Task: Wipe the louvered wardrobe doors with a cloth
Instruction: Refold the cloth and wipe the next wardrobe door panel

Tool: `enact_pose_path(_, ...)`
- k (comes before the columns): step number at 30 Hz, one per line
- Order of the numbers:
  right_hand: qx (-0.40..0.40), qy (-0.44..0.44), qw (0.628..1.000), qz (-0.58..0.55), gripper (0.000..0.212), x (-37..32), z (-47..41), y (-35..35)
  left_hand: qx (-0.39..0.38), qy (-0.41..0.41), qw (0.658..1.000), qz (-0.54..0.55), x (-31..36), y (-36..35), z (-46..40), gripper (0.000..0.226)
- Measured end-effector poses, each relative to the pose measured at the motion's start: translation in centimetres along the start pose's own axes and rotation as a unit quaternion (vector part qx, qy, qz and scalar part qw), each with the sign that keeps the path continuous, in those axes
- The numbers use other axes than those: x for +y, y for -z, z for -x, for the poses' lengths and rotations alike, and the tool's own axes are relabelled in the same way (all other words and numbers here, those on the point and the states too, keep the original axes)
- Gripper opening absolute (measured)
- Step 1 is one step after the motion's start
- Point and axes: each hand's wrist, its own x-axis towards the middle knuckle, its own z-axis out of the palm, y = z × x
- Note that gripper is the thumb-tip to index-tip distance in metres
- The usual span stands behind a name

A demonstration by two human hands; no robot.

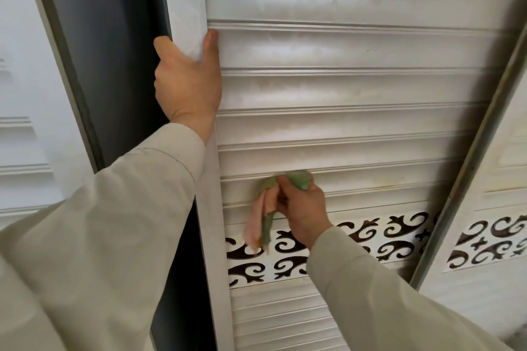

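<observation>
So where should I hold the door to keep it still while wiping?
Grip the door's left edge, coming from the open side, as the left hand does: fingers wrap behind it, thumb in front. That edge is free and narrow enough to clasp, while the right hand presses the cloth on a slat.

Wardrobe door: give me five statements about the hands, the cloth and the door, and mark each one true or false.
1. The left hand grips the edge of the wardrobe door. True.
2. The right hand is bare and holds nothing. False: it holds a cloth against a slat.
3. The cloth is green and pink. True.
4. The cloth is pressed on the topmost slat in view. False: it is on a low slat, just above the patterned band.
5. The patterned band has dark scroll shapes on white. True.
</observation>
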Motion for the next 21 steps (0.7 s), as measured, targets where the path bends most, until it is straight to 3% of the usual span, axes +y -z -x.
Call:
enact_pose_path(10,-0.030,-0.074,0.993,-0.082,0.014,-2.2,0.3,-0.6,0.005,-0.008,1.000,0.003,-0.4,0.1,-0.4,0.063)
enact_pose_path(16,0.011,-0.064,0.998,0.007,0.006,-2.2,-0.1,-0.4,0.009,-0.012,1.000,0.003,-0.4,0.1,-0.3,0.063)
enact_pose_path(21,0.036,-0.077,0.995,0.044,0.020,-0.9,-0.4,-0.6,0.007,-0.013,1.000,0.006,-0.4,0.2,-0.4,0.063)
